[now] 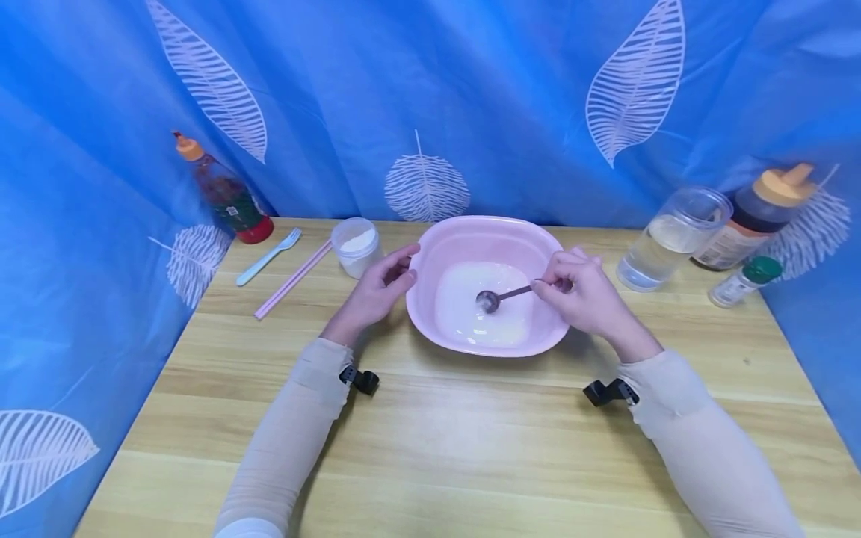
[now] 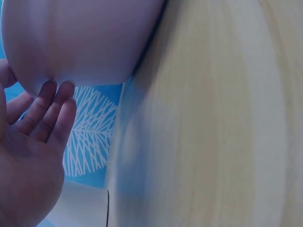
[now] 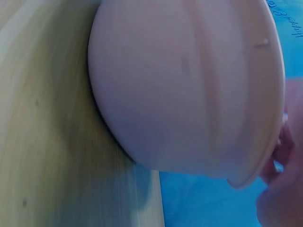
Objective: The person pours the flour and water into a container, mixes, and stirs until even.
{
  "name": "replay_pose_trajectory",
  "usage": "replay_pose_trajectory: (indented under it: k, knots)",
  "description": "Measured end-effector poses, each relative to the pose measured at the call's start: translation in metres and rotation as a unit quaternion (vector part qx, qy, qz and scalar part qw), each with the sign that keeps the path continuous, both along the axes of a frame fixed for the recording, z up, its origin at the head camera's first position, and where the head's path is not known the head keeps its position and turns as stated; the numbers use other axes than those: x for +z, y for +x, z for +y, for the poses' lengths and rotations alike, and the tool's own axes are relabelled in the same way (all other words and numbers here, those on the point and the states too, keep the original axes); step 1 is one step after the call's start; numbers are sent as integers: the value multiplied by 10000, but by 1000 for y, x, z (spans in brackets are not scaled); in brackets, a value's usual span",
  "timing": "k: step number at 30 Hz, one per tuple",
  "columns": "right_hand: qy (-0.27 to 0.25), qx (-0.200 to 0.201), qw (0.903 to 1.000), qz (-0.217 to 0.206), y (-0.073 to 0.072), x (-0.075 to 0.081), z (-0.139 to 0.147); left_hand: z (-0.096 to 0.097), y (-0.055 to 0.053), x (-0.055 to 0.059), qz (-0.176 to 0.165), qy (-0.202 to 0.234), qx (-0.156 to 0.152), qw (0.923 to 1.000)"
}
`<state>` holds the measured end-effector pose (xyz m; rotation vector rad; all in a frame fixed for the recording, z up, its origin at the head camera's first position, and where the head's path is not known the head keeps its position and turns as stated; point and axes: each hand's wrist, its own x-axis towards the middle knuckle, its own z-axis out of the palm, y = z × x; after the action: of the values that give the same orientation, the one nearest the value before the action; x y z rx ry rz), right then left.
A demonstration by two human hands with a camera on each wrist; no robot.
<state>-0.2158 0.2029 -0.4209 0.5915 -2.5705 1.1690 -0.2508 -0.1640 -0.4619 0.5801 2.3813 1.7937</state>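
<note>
A pink basin (image 1: 487,350) stands on the wooden table with a pool of whitish liquid (image 1: 457,299) in it. My left hand (image 1: 380,291) holds the basin's left rim, thumb near the edge; in the left wrist view its fingertips (image 2: 47,86) touch the outer wall. Over the basin's right side, my right hand (image 1: 584,291) pinches the handle of a small dark spoon (image 1: 514,292). The spoon's bowl is down at the liquid, with some white matter on it. In the right wrist view, the basin's wall (image 3: 165,85) fills the middle and the spoon is hidden.
Left of the basin stand a jar of white powder (image 1: 357,250), pink chopsticks (image 1: 294,279), a light-blue fork (image 1: 269,258) and a red sauce bottle (image 1: 232,194). To the right are a clear jug of liquid (image 1: 662,250), a dark sauce bottle (image 1: 753,217) and a green-capped shaker (image 1: 745,282).
</note>
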Motion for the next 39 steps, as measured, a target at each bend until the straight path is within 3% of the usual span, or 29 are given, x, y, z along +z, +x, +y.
replay_pose_trajectory:
  k: [14,20,25,39]
  knots:
    - [9,38,9999,-100,-1,-2,4,3,0,0,-49,6,-8,10000]
    - [16,-171,9998,63,-3,-3,3,2,1,1,-46,-18,-27,10000]
    - [4,119,9999,-99,-3,-4,2,2,1,2,-38,-26,-19,10000]
    - [64,-44,9995,-311,-2,-2,-1,0,0,-1,-114,21,-35,9999]
